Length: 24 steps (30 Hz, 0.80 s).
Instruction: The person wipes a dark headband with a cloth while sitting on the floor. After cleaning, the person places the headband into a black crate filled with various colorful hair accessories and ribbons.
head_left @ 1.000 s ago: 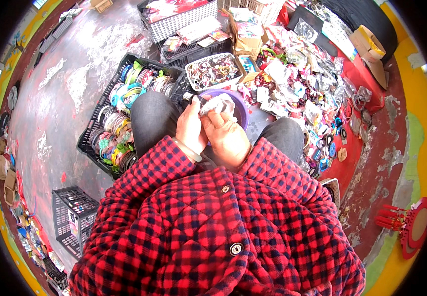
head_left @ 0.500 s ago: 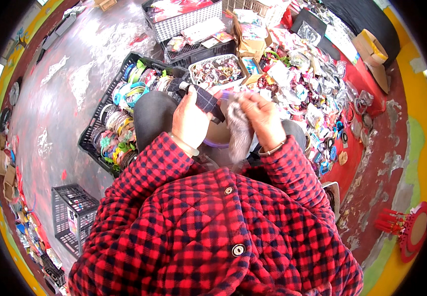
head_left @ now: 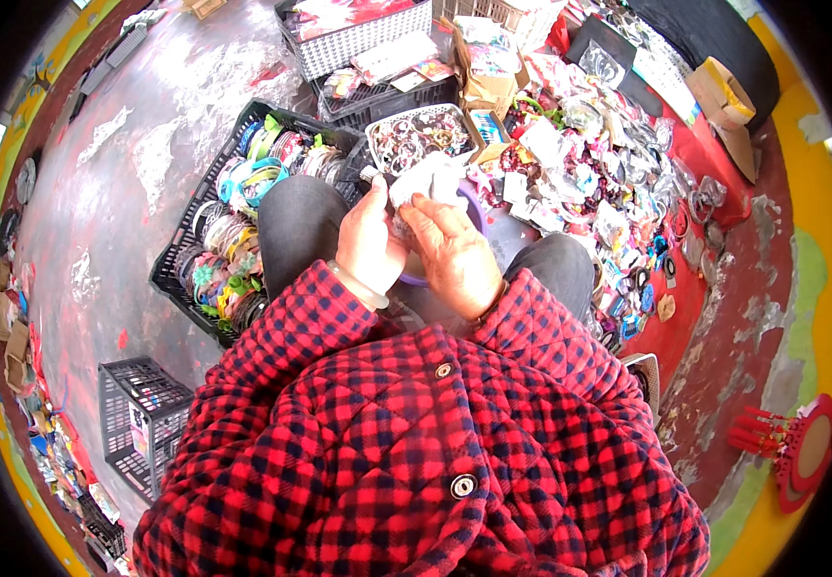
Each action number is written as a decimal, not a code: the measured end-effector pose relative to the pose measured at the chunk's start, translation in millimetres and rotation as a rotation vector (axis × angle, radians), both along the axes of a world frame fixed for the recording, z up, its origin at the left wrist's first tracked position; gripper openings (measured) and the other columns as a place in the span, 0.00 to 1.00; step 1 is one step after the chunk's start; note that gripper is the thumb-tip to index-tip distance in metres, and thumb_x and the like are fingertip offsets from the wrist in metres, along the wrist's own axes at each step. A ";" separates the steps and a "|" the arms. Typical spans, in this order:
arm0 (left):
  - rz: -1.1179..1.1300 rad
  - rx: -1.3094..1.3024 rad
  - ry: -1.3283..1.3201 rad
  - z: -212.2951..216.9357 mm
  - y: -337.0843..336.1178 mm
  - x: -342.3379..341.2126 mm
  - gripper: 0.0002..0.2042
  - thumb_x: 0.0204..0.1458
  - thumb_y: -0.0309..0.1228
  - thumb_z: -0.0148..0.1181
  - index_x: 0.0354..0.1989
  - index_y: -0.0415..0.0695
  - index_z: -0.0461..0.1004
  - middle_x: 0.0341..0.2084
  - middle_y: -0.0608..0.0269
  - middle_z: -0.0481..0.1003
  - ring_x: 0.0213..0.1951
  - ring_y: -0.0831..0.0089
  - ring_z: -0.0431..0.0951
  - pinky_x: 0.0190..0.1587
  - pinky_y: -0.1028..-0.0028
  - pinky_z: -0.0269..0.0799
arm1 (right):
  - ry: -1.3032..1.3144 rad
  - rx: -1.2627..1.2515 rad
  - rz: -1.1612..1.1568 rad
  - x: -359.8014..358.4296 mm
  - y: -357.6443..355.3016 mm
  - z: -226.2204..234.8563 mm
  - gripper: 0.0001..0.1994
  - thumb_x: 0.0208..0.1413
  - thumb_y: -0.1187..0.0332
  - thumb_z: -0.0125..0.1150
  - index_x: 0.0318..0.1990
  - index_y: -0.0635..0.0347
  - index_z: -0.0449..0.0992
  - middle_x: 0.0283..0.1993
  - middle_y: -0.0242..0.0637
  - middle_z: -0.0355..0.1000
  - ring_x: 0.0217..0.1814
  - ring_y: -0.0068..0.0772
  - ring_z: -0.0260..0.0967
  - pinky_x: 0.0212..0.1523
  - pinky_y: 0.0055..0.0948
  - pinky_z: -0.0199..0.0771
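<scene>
Your two hands meet just above the centre of the frame, in front of your knees. Your left hand [head_left: 370, 242] is partly curled, thumb pointing up, and has hold of a dark item [head_left: 387, 179], of which only a little shows beside the thumb. Your right hand [head_left: 459, 262] has its fingers bent closely over a pale cloth [head_left: 432, 179], which it grips against the left hand; how the fingertips sit beneath the cloth you cannot tell from here. The cloth lies at upper centre, bunched above your knuckles and in front of a purple basin [head_left: 475, 207], whose rim shows at its right.

A pale bangle [head_left: 358, 286] circles your left wrist, and your red and black checked jacket [head_left: 406, 433] fills the lower centre. Left of your knee, at centre left, a black crate [head_left: 185, 304] holds rows of coloured headbands [head_left: 254, 183]. Beyond the basin, at upper centre, stands a white basket [head_left: 375, 146] of small ornaments, with a cardboard box [head_left: 491, 93] near its upper right. A grey woven basket [head_left: 358, 55] stands near the top edge. At upper right spreads a heap of mixed small goods and clear wrappers [head_left: 594, 183]. At lower left a second black crate [head_left: 168, 428] rests on the grey floor [head_left: 79, 216], and a red round ornament [head_left: 806, 452] shows at lower right.
</scene>
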<state>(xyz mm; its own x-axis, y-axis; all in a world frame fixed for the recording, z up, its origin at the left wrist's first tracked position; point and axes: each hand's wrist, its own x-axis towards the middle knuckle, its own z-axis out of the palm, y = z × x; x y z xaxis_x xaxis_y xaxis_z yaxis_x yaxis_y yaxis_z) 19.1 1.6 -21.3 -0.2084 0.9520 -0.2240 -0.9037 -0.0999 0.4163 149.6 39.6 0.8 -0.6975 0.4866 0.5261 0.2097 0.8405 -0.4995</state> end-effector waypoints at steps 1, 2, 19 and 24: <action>-0.011 -0.006 -0.005 3.4 1.5 1.1 0.17 0.61 0.37 0.38 0.48 0.36 0.65 0.43 0.55 0.71 0.45 0.64 0.72 0.51 0.66 0.66 | -0.022 0.012 -0.006 0.4 -0.4 0.9 0.19 0.44 0.80 0.56 0.47 0.63 0.70 0.48 0.47 0.67 0.49 0.51 0.65 0.47 0.37 0.69; -0.023 -0.012 -0.010 5.3 2.5 1.6 0.17 0.61 0.37 0.37 0.49 0.36 0.65 0.44 0.55 0.71 0.46 0.63 0.72 0.51 0.65 0.66 | -0.045 0.023 -0.012 0.6 -0.5 2.1 0.18 0.44 0.79 0.56 0.47 0.63 0.71 0.48 0.47 0.67 0.48 0.51 0.66 0.47 0.37 0.69; 0.055 0.143 0.104 6.6 4.3 -14.0 0.21 0.60 0.41 0.41 0.50 0.34 0.62 0.49 0.45 0.67 0.56 0.56 0.64 0.60 0.61 0.56 | 0.223 -0.471 -0.241 25.7 32.4 8.7 0.18 0.44 0.77 0.56 0.46 0.60 0.72 0.38 0.45 0.72 0.40 0.44 0.71 0.42 0.34 0.71; -0.042 0.070 0.046 18.1 0.4 13.2 0.17 0.60 0.39 0.43 0.49 0.39 0.66 0.44 0.59 0.70 0.48 0.70 0.70 0.52 0.69 0.63 | 0.249 -0.045 -0.009 2.0 25.8 42.3 0.17 0.37 0.79 0.57 0.40 0.61 0.71 0.41 0.44 0.68 0.45 0.47 0.66 0.47 0.35 0.66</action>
<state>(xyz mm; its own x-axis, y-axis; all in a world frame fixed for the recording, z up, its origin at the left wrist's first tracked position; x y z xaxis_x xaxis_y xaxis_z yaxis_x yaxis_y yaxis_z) 32.2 2.0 -3.3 -0.1761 0.9733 -0.1474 -0.8880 -0.0925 0.4504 151.6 65.4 43.1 -0.5448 0.5189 0.6587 0.0832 0.8151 -0.5733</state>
